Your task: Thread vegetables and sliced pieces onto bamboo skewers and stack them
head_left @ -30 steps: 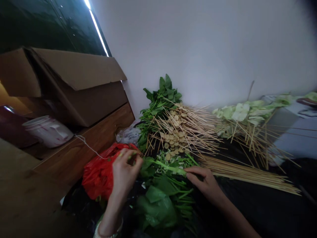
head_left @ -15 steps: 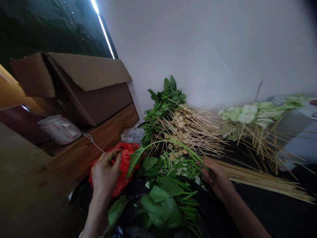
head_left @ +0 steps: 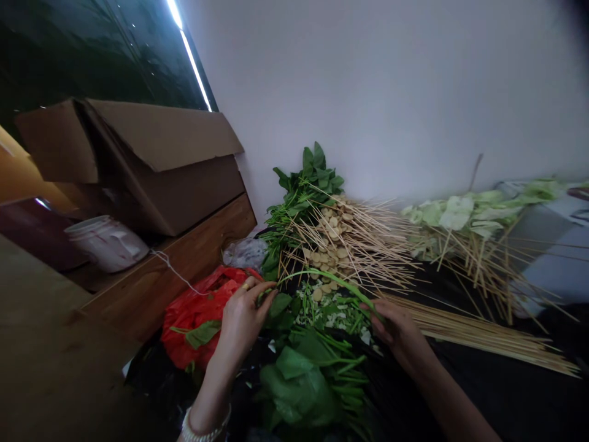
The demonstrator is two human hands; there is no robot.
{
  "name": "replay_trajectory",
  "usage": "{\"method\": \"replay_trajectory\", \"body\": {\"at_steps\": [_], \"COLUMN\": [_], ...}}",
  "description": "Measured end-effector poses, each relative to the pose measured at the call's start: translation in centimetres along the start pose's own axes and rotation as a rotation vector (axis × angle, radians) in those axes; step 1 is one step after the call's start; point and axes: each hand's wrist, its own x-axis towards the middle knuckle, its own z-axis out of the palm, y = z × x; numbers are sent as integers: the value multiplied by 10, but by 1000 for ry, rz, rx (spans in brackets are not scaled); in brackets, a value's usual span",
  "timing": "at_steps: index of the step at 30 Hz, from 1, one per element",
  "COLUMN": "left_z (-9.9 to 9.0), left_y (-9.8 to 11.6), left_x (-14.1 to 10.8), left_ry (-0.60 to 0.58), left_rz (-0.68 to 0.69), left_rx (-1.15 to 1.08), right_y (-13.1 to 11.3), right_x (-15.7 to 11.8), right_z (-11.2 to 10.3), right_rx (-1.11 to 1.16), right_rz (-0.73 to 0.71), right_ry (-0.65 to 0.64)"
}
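Observation:
A long leafy-green stem (head_left: 334,277) arches between my two hands. My right hand (head_left: 398,322) is closed around its thicker end. At the other end, my left hand (head_left: 246,310) pinches the thin tip; the leaf there is hidden by my fingers. A bracelet circles my left wrist. Beneath the stem lie chopped green and white bits (head_left: 329,313). Nearer me is a bunch of leafy greens (head_left: 301,383), stems pointing right. A loose leaf (head_left: 202,334) rests on the red plastic bag (head_left: 177,316) left of my left hand.
Skewers with round pale slices (head_left: 334,224) are piled against the wall, leafy greens (head_left: 299,196) behind them. Bare skewers (head_left: 488,337) lie to the right on black plastic, below skewered pale green leaves (head_left: 460,212). A cardboard box (head_left: 170,184) and white tub (head_left: 108,242) stand left.
My left hand has moved right from above the red bag to the stem's tip and pinches it. A leaf now shows on the bag. My right hand has barely moved.

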Motion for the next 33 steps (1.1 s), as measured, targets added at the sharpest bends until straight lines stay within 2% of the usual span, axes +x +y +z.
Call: {"method": "replay_trajectory", "body": {"at_steps": [4, 8, 11, 16, 18, 22, 25, 29, 33], "left_z": [1, 3, 2, -8, -11, -12, -9, 7, 28], "left_y": [0, 1, -3, -20, -25, -19, 0, 24, 30], "left_x": [0, -1, -1, 3, 5, 5, 0, -4, 2], "left_ry": [-12, 46, 135, 359, 408, 408, 324, 44, -49], "left_rz": [-14, -47, -126, -381, -403, -304, -216, 97, 362], "left_rx": [-1, 3, -92, -394, -462, -486, -343, -131, 49], "right_y": [-1, -1, -1, -4, -5, -2, 1, 1, -4], "right_x": [0, -1, -1, -3, -3, -3, -2, -4, -8], "right_z": [1, 3, 4, 6, 7, 11, 13, 14, 16], "right_rx": [-20, -36, -81, -124, -150, -230, -315, -459, -543], "right_rz": [0, 3, 0, -15, -16, -27, -73, -140, -203], "right_ry": [-4, -11, -16, -13, -16, -48, -90, -144, -173]}}
